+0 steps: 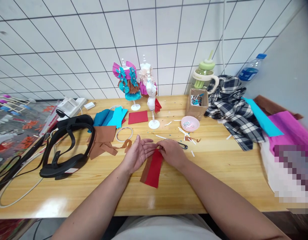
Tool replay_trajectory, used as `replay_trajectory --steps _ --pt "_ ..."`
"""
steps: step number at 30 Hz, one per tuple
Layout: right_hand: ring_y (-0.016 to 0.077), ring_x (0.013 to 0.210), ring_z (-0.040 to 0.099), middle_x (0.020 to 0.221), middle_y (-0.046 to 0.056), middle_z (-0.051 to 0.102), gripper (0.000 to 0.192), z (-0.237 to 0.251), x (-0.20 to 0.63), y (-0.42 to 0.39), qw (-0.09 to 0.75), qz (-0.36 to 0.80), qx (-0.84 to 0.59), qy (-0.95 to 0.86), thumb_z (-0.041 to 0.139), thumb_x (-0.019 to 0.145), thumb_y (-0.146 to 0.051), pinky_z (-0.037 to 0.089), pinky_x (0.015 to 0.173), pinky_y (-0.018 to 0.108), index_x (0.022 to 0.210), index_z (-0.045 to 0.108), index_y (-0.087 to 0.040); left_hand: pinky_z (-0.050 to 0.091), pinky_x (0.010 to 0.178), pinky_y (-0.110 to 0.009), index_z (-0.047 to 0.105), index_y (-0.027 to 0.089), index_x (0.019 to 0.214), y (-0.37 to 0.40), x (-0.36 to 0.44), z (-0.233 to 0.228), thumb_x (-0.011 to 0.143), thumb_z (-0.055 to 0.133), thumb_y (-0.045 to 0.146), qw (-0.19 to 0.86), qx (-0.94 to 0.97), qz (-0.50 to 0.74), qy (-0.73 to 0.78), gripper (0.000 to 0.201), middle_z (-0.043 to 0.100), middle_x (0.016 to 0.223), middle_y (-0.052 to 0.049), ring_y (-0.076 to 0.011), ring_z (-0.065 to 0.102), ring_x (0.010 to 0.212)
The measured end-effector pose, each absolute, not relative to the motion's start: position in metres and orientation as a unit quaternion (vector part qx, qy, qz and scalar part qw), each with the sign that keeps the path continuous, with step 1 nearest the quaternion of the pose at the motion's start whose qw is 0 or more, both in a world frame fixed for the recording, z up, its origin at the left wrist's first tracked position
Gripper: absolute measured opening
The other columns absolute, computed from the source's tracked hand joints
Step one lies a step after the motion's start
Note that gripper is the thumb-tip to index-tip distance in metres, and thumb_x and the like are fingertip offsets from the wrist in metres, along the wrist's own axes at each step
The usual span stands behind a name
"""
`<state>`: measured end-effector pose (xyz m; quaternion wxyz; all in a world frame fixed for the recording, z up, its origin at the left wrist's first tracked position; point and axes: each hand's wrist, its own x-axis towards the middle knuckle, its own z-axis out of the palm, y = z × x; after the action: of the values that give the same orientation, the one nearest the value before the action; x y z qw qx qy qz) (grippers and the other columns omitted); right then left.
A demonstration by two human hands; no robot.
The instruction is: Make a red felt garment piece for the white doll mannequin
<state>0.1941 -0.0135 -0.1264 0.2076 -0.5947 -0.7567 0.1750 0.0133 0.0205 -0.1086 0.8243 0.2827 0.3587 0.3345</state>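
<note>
both hands point(154, 151) — pinching red fabric point(154, 168)

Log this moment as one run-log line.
left hand: open, palm up, beside red felt strip | right hand: pinching strip's top end | brown strip: underneath | surface: wooden table

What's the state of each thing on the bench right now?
left hand: open, palm up, beside red strip
right hand: pinching top of red strip
red strip: flat on table, over brown strip
bare mannequin: upright
dressed mannequin: upright
pink dish: upright, holds small bits
water bottle: capped, leaning
headset: lying on table
</note>
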Motion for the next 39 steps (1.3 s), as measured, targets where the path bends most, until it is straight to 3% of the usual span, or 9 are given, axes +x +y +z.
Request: replay_trajectory --steps 3,6,14,17,20,27,32,36,39 --pt "0.0198 0.096 0.058 0.099 0.005 0.067 0.02 -0.129 0.195 -0.015 0.225 0.15 -0.601 -0.752 0.06 0.085 -0.017 0.041 0.086 0.031 0.104 0.063 -0.019 0.049 0.085 -0.031 0.063 0.015 0.103 0.02 0.015 -0.109 0.089 0.046 0.061 0.804 0.291 0.348 0.384 0.051 0.07 0.094 -0.011 -0.0198 0.066 0.092" --pt "0.0206 0.096 0.057 0.097 0.006 0.064 0.013 -0.131 0.196 -0.017 0.207 0.137 -0.622 -0.743 0.064 0.084 -0.024 0.042 0.087 0.032 0.097 0.065 -0.02 0.049 0.086 -0.031 0.062 0.016 0.108 0.019 0.016 -0.11 0.088 0.049 0.061 0.796 0.3 0.352 0.39 0.051 0.069 0.097 -0.011 -0.0203 0.065 0.094" --pt "0.0167 0.086 0.059 0.087 0.001 0.066 0.002 -0.123 0.197 -0.018 0.189 0.209 -0.635 -0.719 0.062 0.084 -0.02 0.04 0.074 0.028 0.084 0.063 -0.021 0.048 0.089 -0.033 0.062 0.016 0.107 0.016 0.016 -0.11 0.085 0.054 0.061 0.801 0.301 0.36 0.373 0.051 0.067 0.103 -0.012 -0.0216 0.063 0.099" --pt "0.0151 0.081 0.061 0.085 -0.001 0.068 0.011 -0.122 0.196 -0.018 0.197 0.244 -0.637 -0.704 0.059 0.085 -0.017 0.04 0.07 0.027 0.094 0.061 -0.022 0.047 0.09 -0.033 0.063 0.016 0.108 0.015 0.016 -0.11 0.085 0.053 0.062 0.801 0.302 0.365 0.365 0.052 0.067 0.104 -0.011 -0.0216 0.062 0.101" --pt "0.0159 0.087 0.062 0.088 -0.001 0.07 0.024 -0.124 0.197 -0.018 0.206 0.249 -0.63 -0.706 0.059 0.085 -0.014 0.042 0.076 0.027 0.107 0.06 -0.023 0.047 0.09 -0.034 0.063 0.017 0.109 0.014 0.015 -0.111 0.086 0.053 0.061 0.795 0.309 0.368 0.37 0.05 0.066 0.107 -0.011 -0.0219 0.06 0.104" --pt "0.0197 0.101 0.06 0.107 0.004 0.068 0.025 -0.128 0.2 -0.014 0.184 0.141 -0.545 -0.806 0.047 0.094 -0.014 0.042 0.09 0.032 0.114 0.06 -0.021 0.047 0.086 -0.032 0.063 0.018 0.107 0.017 0.01 -0.116 0.082 0.064 0.054 0.679 0.411 0.485 0.368 0.044 0.067 0.103 -0.01 -0.0227 0.06 0.105" --pt "0.0201 0.093 0.059 0.1 0.006 0.067 0.023 -0.129 0.202 -0.012 0.166 0.066 -0.51 -0.842 0.044 0.094 -0.013 0.041 0.085 0.032 0.109 0.061 -0.021 0.047 0.093 -0.035 0.058 0.021 0.115 0.014 0.013 -0.112 0.085 0.058 0.056 0.722 0.361 0.487 0.334 0.046 0.066 0.111 -0.01 -0.0233 0.059 0.111" --pt "0.0206 0.081 0.055 0.087 0.006 0.064 0.021 -0.13 0.201 -0.012 0.125 0.007 -0.453 -0.883 0.043 0.092 -0.009 0.039 0.077 0.033 0.093 0.061 -0.019 0.032 0.111 -0.037 0.05 0.028 0.128 0.011 0.021 -0.11 0.087 0.051 0.061 0.775 0.289 0.478 0.296 0.053 0.056 0.135 -0.008 -0.0231 0.047 0.131" --pt "0.0207 0.079 0.053 0.086 0.006 0.063 0.019 -0.132 0.198 -0.012 0.122 -0.004 -0.443 -0.888 0.044 0.09 -0.008 0.038 0.075 0.033 0.091 0.06 -0.018 0.024 0.116 -0.037 0.048 0.029 0.132 0.012 0.025 -0.11 0.087 0.046 0.066 0.797 0.282 0.461 0.27 0.058 0.053 0.14 -0.007 -0.0223 0.04 0.138"
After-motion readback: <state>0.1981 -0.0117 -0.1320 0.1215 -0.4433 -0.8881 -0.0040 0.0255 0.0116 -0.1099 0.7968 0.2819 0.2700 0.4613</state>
